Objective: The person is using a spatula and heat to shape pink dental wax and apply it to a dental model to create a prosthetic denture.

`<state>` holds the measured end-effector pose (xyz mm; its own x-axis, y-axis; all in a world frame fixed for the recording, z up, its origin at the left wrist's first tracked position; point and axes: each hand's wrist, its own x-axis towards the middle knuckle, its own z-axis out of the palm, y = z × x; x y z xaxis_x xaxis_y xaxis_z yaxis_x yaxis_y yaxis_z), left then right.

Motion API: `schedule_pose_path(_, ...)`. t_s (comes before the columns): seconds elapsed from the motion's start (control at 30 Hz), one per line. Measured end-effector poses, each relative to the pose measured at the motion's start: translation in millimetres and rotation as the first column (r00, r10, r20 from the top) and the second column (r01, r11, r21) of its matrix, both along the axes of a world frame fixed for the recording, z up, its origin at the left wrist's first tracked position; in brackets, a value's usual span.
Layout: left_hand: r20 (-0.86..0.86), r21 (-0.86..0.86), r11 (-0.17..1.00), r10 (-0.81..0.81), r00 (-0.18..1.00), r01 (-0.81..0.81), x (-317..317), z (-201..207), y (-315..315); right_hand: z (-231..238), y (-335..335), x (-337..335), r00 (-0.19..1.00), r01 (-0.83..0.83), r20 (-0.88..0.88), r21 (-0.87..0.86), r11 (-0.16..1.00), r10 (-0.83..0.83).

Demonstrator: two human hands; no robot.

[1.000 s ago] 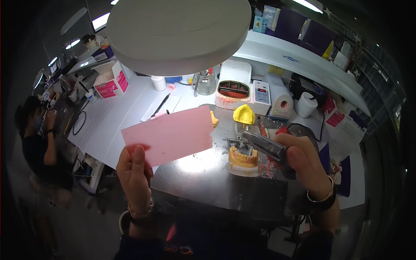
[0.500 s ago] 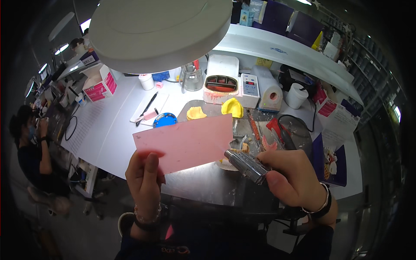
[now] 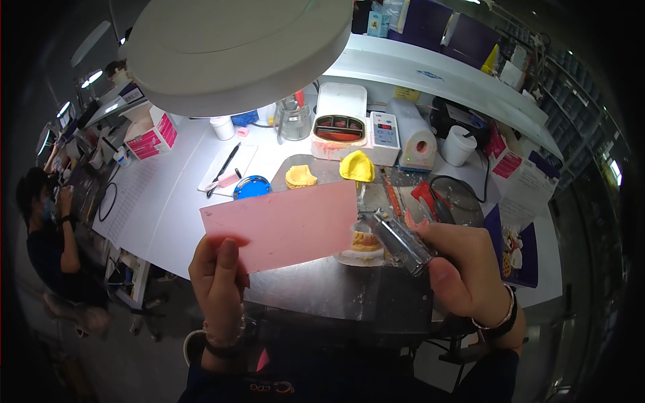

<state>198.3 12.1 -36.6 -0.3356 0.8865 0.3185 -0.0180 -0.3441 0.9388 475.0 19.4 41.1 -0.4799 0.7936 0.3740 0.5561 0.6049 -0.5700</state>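
A flat pink wax sheet (image 3: 282, 225) is pinched at its lower left corner by my left hand (image 3: 220, 272), thumb on the near face. My right hand (image 3: 463, 272) is closed around a shiny metal torch lighter (image 3: 402, 243), tilted with its nozzle toward the sheet's right edge but apart from it. No flame can be made out. Behind the lighter's nozzle a dental cast (image 3: 366, 243) with yellowish teeth on a white base stands on the bench, partly hidden. Beyond the sheet are a bright yellow cast (image 3: 357, 166) and a paler yellow cast (image 3: 300, 176).
A wax heater (image 3: 349, 144) with open lid stands at the back. A round lamp (image 3: 238, 60) hangs over the bench. Nearby lie a blue round tin (image 3: 252, 187), a red-handled tool (image 3: 424, 196) and a purple bin (image 3: 521, 255). Another person (image 3: 50, 235) sits at far left.
My right hand has drawn the lighter right and slightly down, away from the sheet's edge, uncovering more of the dental cast. The sheet stays in my left hand, shifted slightly left in view.
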Motion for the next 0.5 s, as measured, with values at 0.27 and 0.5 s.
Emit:
schedule_pose_path(0.27, 0.042, 0.004, 1.000, -0.029, 0.999, 0.028, -5.2, -2.4, 2.8, 5.8, -5.7, 0.3, 0.991, -0.106, 0.056, -0.246, 0.963, 0.123)
schedule_pose_path(0.5, 0.109, -0.018, 0.996, -0.082, 0.991, 0.085, -7.3, -0.6, 4.1, 4.9, 0.7, 2.7, 0.997, 0.070, 0.021, 0.096, 0.993, -0.072)
